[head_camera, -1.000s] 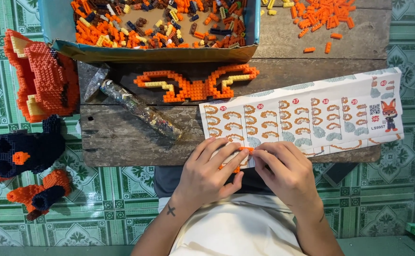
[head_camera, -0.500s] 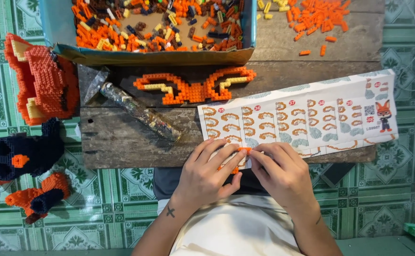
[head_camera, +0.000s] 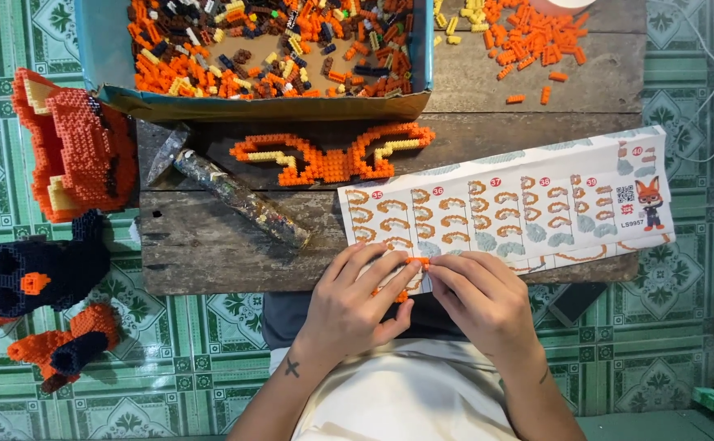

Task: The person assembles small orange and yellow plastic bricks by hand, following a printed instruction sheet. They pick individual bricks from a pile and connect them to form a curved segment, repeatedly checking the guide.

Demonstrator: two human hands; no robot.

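Note:
My left hand [head_camera: 355,304] and my right hand [head_camera: 481,298] meet at the near edge of a low wooden table [head_camera: 210,245]. Together they pinch a small orange brick piece [head_camera: 415,262] between the fingertips. The piece hovers over the near edge of a folded instruction sheet [head_camera: 512,208] with rows of orange curved shapes. Beyond the sheet lies a flat orange and yellow brick assembly [head_camera: 332,157] shaped like two curved wings.
A blue-edged cardboard box [head_camera: 275,104] holds several loose orange, black and yellow bricks. More loose orange bricks [head_camera: 528,37] lie at the back right. A hammer [head_camera: 234,192] rests on the wood. Built orange [head_camera: 75,151] and black [head_camera: 38,269] brick figures stand on the tiled floor left.
The view has shifted slightly, so the table sits a little lower in frame. Both hands stay together on the small orange piece at the sheet's edge.

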